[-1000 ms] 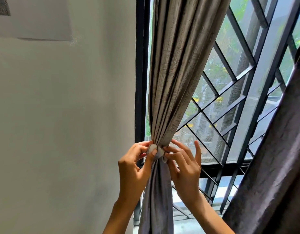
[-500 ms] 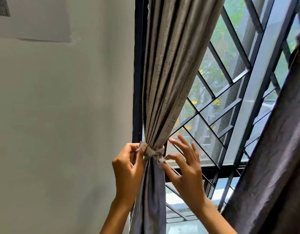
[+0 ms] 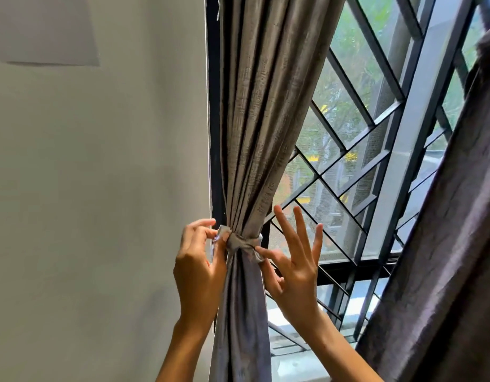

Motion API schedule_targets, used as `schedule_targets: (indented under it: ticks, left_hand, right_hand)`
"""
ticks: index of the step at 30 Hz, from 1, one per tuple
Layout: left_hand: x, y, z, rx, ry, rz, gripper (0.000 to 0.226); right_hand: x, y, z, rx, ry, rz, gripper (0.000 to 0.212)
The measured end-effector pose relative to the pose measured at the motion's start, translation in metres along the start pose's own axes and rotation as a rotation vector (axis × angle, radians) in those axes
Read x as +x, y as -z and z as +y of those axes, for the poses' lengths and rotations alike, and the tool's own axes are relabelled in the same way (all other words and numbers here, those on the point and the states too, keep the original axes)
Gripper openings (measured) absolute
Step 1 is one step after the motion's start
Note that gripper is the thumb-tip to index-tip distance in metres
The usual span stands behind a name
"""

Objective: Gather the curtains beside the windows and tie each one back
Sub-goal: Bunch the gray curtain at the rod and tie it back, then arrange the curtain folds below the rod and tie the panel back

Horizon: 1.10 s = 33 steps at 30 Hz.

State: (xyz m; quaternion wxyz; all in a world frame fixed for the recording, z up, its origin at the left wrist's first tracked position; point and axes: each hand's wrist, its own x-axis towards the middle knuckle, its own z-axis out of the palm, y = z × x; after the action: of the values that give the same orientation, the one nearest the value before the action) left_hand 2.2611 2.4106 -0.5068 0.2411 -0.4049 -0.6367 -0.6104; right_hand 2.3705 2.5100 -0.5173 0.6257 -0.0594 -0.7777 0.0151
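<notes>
Grey curtain [image 3: 260, 111] gathered at frame centre, knotted tieback [image 3: 239, 242] now cinched tighter than 0.5 s ago, left hand [image 3: 198, 268] pinching its left end, right hand [image 3: 294, 267] pinching the right end, other 3 fingers fanned wider, window grille [image 3: 356, 150] behind

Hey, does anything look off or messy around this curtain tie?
Nothing stands out. The tie band is knotted snugly round the gathered curtain, its ends pinched by the left hand and right hand.
</notes>
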Motion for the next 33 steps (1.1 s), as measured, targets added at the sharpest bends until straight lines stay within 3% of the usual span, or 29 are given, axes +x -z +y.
schedule_targets:
  ticks: [7, 11, 16, 19, 26, 29, 33]
  left_hand:
    - [0.025, 0.012, -0.019, 0.281, -0.028, 0.127, 0.022]
    - [0.025, 0.005, -0.025, 0.154, -0.025, 0.102, 0.018]
    - [0.020, -0.003, -0.020, 0.098, -0.165, 0.029, 0.021]
    - [0.013, -0.014, -0.010, 0.087, -0.230, 0.059, 0.021]
    - [0.017, -0.070, 0.053, 0.001, -0.626, -0.044, 0.028]
    - [0.032, -0.109, 0.093, 0.000, -0.647, -0.063, 0.034]
    - [0.055, -0.170, 0.155, -0.057, -0.595, -0.057, 0.023]
  right_hand:
    - [-0.003, 0.026, 0.010, -0.058, 0.063, -0.201, 0.014]
    - [-0.002, 0.023, 0.031, -0.011, -0.050, -0.207, 0.015]
    - [-0.001, 0.014, 0.048, 0.016, -0.162, -0.157, 0.004]
    - [-0.003, 0.016, 0.053, 0.007, -0.160, -0.165, 0.018]
    - [0.010, 0.058, 0.089, -0.142, -0.105, -0.128, 0.027]
    - [0.034, 0.101, 0.125, -0.282, -0.108, -0.055, 0.026]
    - [0.086, 0.180, 0.186, -0.438, -0.075, 0.084, 0.023]
